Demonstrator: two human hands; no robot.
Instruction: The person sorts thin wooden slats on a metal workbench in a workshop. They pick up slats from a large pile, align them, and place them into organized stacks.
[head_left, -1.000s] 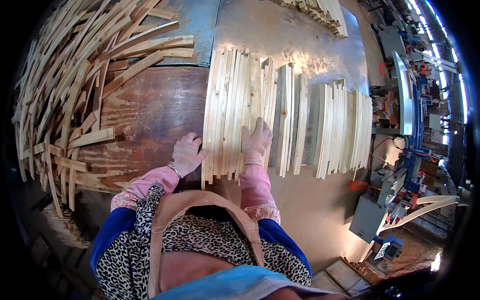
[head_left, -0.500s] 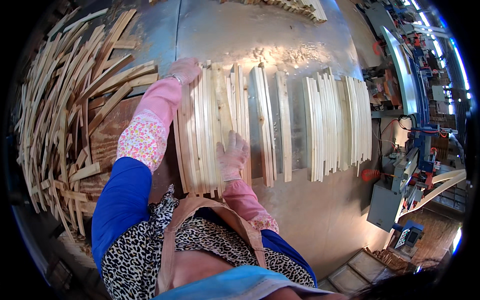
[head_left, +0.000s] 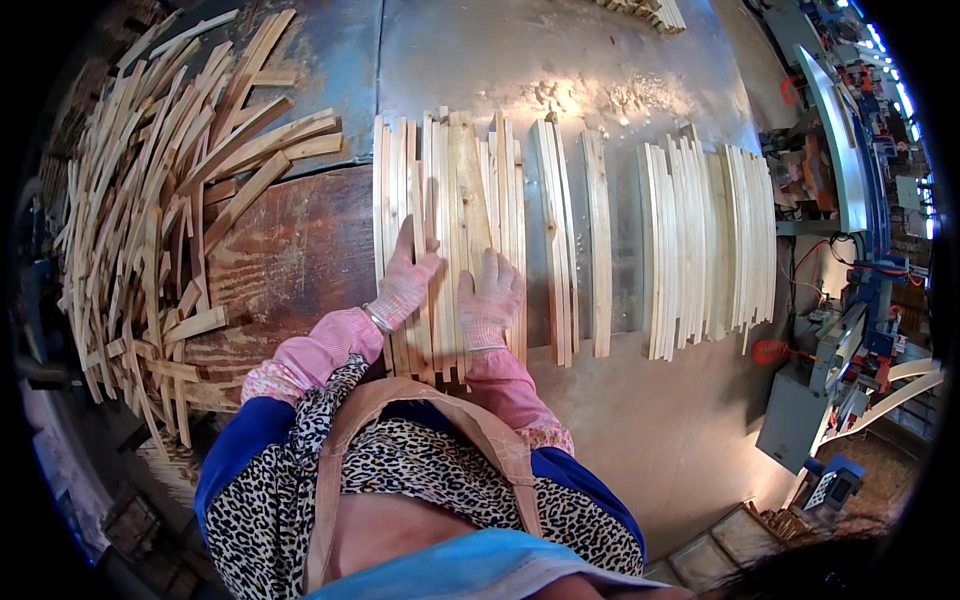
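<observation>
In front of me a row of pale wooden strips (head_left: 465, 170) lies side by side, pointing away from me. My left hand (head_left: 405, 280), in a pink glove, is closed round a narrow wooden strip (head_left: 418, 205) near the row's left side. That strip rests on top of the others, between thumb and fingers. My right hand (head_left: 490, 297), also gloved, lies over strips to its right with the fingers stretched out and resting on the wood.
Further right are a narrow bundle of strips (head_left: 555, 240), a single strip (head_left: 597, 240) and a wider group (head_left: 685, 250). A loose heap of wood offcuts (head_left: 150, 220) covers the left. Sawdust (head_left: 600, 98) lies on the metal tabletop (head_left: 470, 60); machinery (head_left: 800, 420) stands at the right.
My left hand has come from the far left end of the row back toward me and now grips a strip. My right hand stays on the strips. The whole view has shifted slightly.
</observation>
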